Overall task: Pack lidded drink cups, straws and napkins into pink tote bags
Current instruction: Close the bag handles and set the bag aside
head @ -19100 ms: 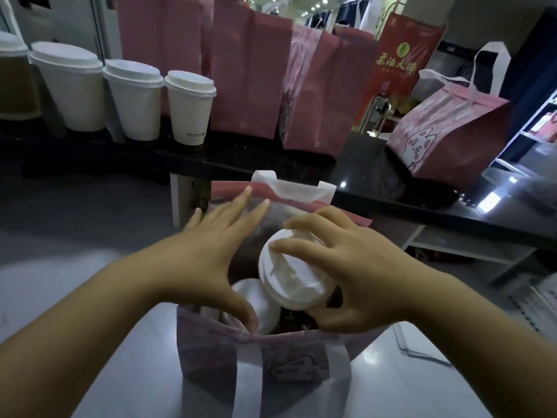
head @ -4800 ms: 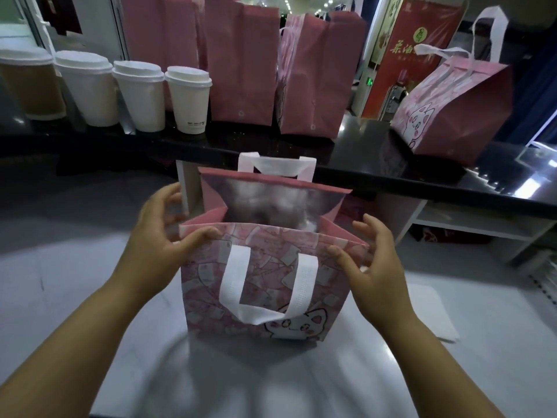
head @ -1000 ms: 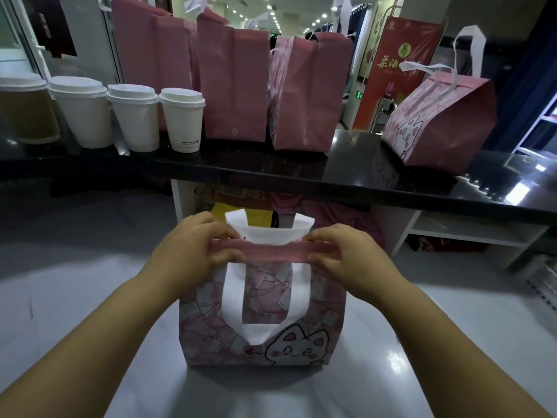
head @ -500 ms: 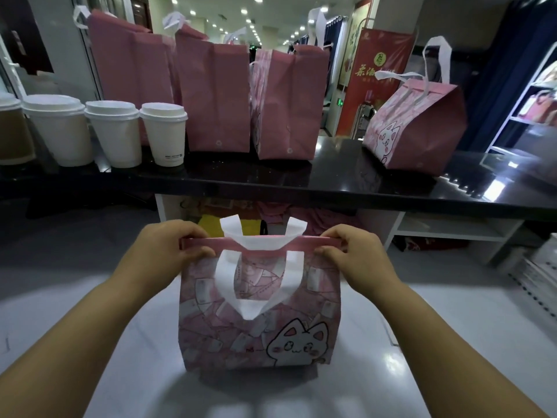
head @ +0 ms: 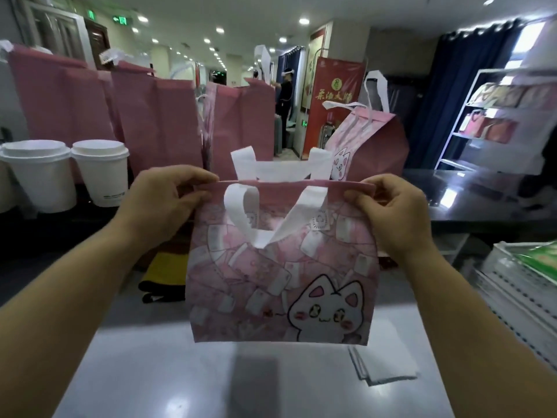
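The pink bag (head: 280, 267), mid-frame, is now lifted off the table (head: 211, 372). The left hand (head: 162, 200) and right hand (head: 394, 212) pinch its closed top, so it looks packed.

Matt cloth bags, glossy counter

The pink tote bag (head: 280, 276) looks like matt non-woven cloth with a printed pattern, and its white handles (head: 256, 218) are the same soft fabric. The lidded cups (head: 102, 173) look like matt white paper with smooth plastic lids. The black counter (head: 470, 200) is glossy; the grey table (head: 211, 381) has a smooth, dull sheen.
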`<control>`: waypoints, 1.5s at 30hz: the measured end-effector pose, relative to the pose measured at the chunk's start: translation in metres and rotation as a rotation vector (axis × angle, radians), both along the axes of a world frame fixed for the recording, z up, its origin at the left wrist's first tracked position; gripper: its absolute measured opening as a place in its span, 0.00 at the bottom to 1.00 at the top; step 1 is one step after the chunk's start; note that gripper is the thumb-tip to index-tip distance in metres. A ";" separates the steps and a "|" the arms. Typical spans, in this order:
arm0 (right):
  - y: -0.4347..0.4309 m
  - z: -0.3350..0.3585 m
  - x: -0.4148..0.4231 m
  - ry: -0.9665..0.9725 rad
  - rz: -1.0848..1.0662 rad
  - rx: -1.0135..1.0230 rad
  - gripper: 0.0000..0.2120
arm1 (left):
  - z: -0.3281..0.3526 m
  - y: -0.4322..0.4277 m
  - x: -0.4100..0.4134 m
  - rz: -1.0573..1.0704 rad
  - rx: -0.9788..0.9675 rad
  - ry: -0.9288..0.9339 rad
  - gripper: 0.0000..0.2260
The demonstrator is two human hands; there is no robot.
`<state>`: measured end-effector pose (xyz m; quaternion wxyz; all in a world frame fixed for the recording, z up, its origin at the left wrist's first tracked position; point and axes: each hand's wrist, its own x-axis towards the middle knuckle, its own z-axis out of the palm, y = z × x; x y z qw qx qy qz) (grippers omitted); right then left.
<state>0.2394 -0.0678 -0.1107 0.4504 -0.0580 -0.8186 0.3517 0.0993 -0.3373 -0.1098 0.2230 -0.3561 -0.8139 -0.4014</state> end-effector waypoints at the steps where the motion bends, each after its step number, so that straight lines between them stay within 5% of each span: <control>1: 0.008 0.007 0.000 0.032 -0.007 -0.013 0.07 | 0.007 0.010 -0.003 0.000 0.010 0.026 0.11; 10: 0.059 0.070 -0.010 0.309 -0.093 -0.107 0.06 | 0.072 0.111 -0.031 -0.067 0.343 0.000 0.13; 20: 0.085 0.059 -0.053 0.440 -0.248 -0.129 0.07 | 0.030 0.173 -0.029 -0.102 0.149 -0.110 0.04; 25: 0.081 0.040 -0.081 0.483 -0.298 -0.037 0.08 | -0.003 0.192 -0.022 -0.275 0.191 -0.360 0.07; 28: 0.077 0.037 -0.085 0.440 -0.280 0.044 0.10 | -0.013 0.197 -0.018 -0.471 0.100 -0.476 0.19; 33: 0.075 0.040 -0.085 0.337 -0.181 0.203 0.13 | -0.020 0.200 -0.024 -0.438 -0.041 -0.423 0.36; 45: 0.103 0.055 -0.142 0.114 -0.108 0.337 0.15 | -0.016 0.221 -0.076 -0.129 -0.015 -0.124 0.20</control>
